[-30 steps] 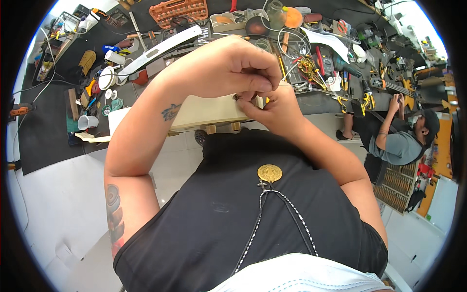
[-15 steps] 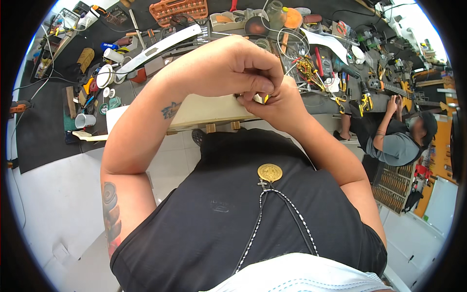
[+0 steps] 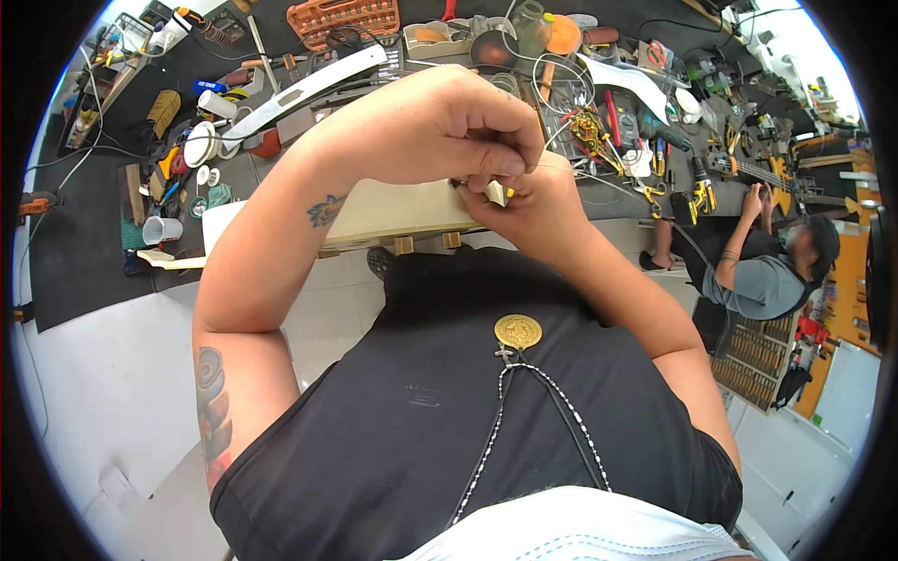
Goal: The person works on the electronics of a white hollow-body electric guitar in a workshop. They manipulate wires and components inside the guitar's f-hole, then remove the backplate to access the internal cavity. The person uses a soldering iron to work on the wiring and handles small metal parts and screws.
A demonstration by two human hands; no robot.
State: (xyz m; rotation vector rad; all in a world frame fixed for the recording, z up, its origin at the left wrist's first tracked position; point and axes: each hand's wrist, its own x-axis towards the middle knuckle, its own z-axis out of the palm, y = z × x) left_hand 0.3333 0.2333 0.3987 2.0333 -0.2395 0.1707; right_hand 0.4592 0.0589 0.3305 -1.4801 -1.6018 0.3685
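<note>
My left hand (image 3: 468,140) reaches over from the left with its fingers bent, and thumb and forefinger pinch a thin wire-like string (image 3: 599,178). The string runs off to the right and bends down past my right forearm. My right hand (image 3: 533,198) is curled just below and right of the left one. Its fingers close around a small pale and yellow piece (image 3: 498,194), mostly hidden by them. Under both hands lies a long cream-coloured board (image 3: 398,213) at the bench's near edge; its right end is covered by my hands.
Tools crowd the dark bench: an orange socket case (image 3: 344,21), a white curved strip (image 3: 304,98), a clear cup (image 3: 164,230), yellow-handled pliers (image 3: 703,192) and a red-and-black meter (image 3: 622,117). At right, another person (image 3: 772,266) sits with their hands near a bass guitar (image 3: 762,173).
The string now shows as a longer curve reaching out to the right. The small pale piece in my right hand is more exposed. Both hands have barely moved.
</note>
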